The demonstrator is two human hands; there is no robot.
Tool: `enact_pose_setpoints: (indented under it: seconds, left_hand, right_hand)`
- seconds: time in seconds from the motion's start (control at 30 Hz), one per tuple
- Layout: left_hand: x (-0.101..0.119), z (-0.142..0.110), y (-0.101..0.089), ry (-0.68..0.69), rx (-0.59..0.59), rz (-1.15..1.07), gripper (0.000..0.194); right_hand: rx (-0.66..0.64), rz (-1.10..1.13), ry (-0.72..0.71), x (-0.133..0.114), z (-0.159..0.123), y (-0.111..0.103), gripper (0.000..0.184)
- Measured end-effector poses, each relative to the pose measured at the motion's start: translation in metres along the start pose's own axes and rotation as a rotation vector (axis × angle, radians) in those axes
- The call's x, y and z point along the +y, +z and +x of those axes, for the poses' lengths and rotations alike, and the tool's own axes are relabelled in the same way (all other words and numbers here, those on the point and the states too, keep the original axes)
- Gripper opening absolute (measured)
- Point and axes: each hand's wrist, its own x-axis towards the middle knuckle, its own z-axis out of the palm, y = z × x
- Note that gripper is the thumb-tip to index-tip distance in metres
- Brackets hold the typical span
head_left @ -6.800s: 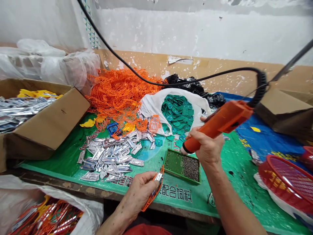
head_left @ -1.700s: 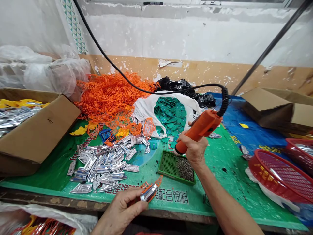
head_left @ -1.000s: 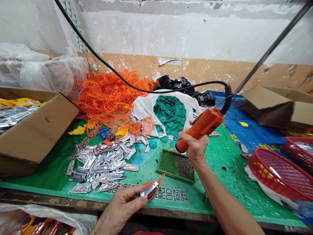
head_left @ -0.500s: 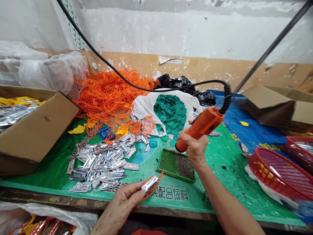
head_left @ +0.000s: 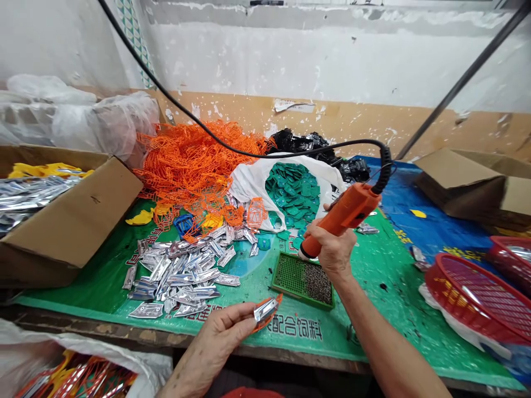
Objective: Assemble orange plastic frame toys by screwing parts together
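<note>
One orange corded electric screwdriver (head_left: 346,213) sits clamped in the right hand (head_left: 334,249), its long plastic body slanting, nose pointing down-left just above a green perforated tray (head_left: 286,276) of small dark screws (head_left: 317,283). The left hand (head_left: 226,331) pinches a silver foil piece (head_left: 265,309) with an orange plastic lattice frame (head_left: 259,326) over a green printed mat (head_left: 365,309), beside a heap of foil pieces (head_left: 178,273).

Your electric screwdriver (head_left: 346,209) wears smooth, glossy orange plastic; the bright silvery metal plate (head_left: 265,310) gleams against its thin, matt orange plastic frame (head_left: 277,299), over a glossy green plastic sheet (head_left: 398,315) and dull brown cardboard (head_left: 70,232).
</note>
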Motion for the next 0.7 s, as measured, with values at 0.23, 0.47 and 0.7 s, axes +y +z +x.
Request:
enact_pose_setpoints:
  seconds: [0.23,0.47,0.7]
  left_hand:
    - [-0.003,0.001,0.002,0.042,0.008,0.087,0.032]
    - [0.001,0.005,0.011,0.012,0.122,-0.166,0.028]
    - [0.001,0.005,0.013,0.037,0.108,-0.258,0.022]
  right_hand:
    - [0.002,0.149,-0.019,-0.032,0.002,-0.004,0.038]
    - [-0.189,0.358,0.104,-0.086,-0.037,0.003,0.027]
    - [-0.363,0.485,0.170,-0.085,-0.073,0.015,0.036]
